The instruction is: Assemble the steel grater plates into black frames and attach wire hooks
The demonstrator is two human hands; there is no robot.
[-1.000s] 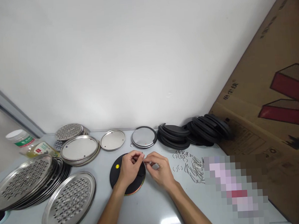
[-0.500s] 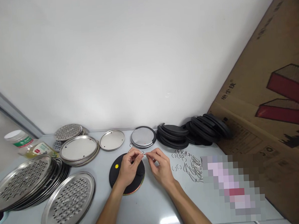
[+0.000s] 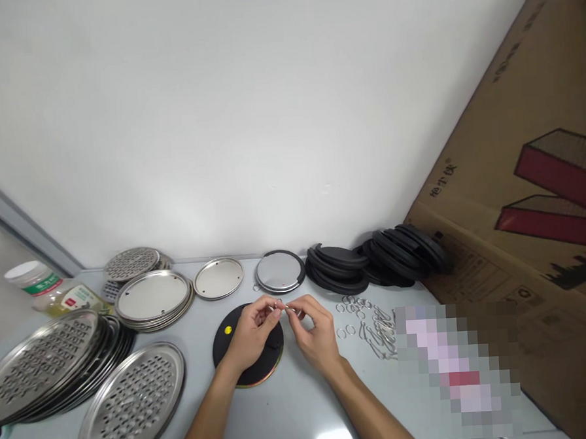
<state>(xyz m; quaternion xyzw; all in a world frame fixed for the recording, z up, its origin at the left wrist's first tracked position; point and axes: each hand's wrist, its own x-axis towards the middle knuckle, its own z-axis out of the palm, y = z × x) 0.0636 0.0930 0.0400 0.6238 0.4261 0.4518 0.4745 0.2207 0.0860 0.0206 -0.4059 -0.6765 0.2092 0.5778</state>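
Note:
My left hand (image 3: 252,334) is closed in a pinch on a small metal ring (image 3: 278,303). Close beside it, my right hand (image 3: 314,330) has thumb and forefinger pressed together at the ring's right side, on a thin bit of metal too small to make out. Both hands are raised a little above the table. Partly covered by my left hand and wrist, a black round disc (image 3: 225,346) with a yellow dot lies on the table. Loose metal rings (image 3: 350,330) and a pile of bent wire pieces (image 3: 377,333) lie right of my right hand.
On the left are stacked perforated metal discs (image 3: 44,354), a single perforated disc (image 3: 135,398), plain metal discs (image 3: 152,295) and a bottle (image 3: 76,298). Along the wall sit a black-rimmed disc (image 3: 279,271) and black discs (image 3: 339,259). A cardboard box (image 3: 490,235) stands right; a blurred patch hides part of the table.
The view has shifted slightly. Both hands stay together at the ring, with the metal between the right fingertips at a slightly different angle.

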